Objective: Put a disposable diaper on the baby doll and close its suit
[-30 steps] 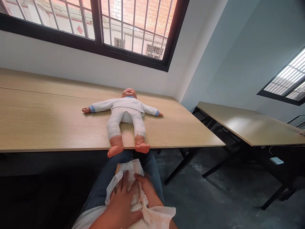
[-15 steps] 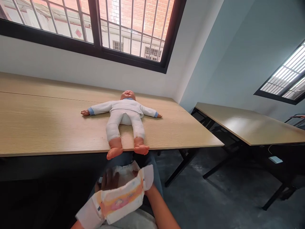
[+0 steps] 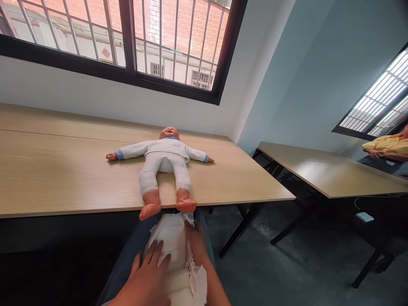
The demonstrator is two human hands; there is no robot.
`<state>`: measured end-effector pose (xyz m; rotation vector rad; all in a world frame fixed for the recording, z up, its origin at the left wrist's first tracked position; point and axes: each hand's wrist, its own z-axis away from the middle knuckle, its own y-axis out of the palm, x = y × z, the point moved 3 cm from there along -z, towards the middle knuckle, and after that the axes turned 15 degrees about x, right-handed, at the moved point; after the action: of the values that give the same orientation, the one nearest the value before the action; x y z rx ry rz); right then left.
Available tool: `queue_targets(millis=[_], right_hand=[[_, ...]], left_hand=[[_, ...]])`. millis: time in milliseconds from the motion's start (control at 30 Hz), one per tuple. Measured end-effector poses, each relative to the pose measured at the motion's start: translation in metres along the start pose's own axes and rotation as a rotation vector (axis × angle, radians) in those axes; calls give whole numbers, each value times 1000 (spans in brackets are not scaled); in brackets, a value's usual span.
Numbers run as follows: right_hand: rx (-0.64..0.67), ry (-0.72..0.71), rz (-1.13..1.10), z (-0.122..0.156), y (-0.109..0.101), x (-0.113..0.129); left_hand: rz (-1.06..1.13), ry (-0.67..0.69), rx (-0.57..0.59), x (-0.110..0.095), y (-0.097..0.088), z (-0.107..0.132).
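Note:
A white diaper (image 3: 174,238) lies unfolded lengthwise across my lap, its inner side up and its frilled edge on the right. My left hand (image 3: 148,272) rests on the left part of the diaper with its fingers spread; it is open. At the upper right edge of the diaper is my right hand (image 3: 196,242), blurred, its fingers partly hidden, so I cannot tell whether it grips the edge. Beyond them a baby doll (image 3: 165,157) in white clothes with blue cuffs lies on its back, arms out, feet over the table's front edge.
The doll lies on a light wooden table (image 3: 63,174) below a barred window (image 3: 175,38). A second table (image 3: 331,170) stands to the right, with a person in a yellow top (image 3: 387,146) behind it. A white box with a cable (image 3: 364,217) hangs below that table.
The diaper has gone from being held up, printed side showing, to lying flat with its white inside up. My left hand now lies on it. A person has come into view at the right.

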<state>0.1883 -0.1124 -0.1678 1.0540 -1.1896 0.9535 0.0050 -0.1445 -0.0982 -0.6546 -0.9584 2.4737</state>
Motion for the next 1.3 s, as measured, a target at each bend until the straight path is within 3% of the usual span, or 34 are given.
queue_targets(millis=[100,200,267,400,500,633,800,933,1167,1300], right_hand=[[-53,-1,-118,15,2,10],[-79,-32,-148,33,6,23],[-79,-69,-159,43,9,34],[-66,-134,-163,56,14,51],[-34,-155,-163,61,18,56],[25,-152,-200,65,24,50],[11,-163,-187,66,25,42],[-8,-163,-198,67,25,42],[-19,-169,-220,68,29,41],[-12,-189,-249,68,28,35]], left_hand=[[3,-59,-122,10,-2,-2],[128,89,-381,26,-12,4],[283,233,-488,37,-22,16],[449,329,-715,60,-63,47],[253,263,-889,77,-100,51],[-61,355,-854,79,-140,30],[-338,532,-625,41,-166,29],[-382,587,-416,11,-178,39],[-355,632,-283,-13,-190,32],[-296,499,-364,-22,-176,27]])
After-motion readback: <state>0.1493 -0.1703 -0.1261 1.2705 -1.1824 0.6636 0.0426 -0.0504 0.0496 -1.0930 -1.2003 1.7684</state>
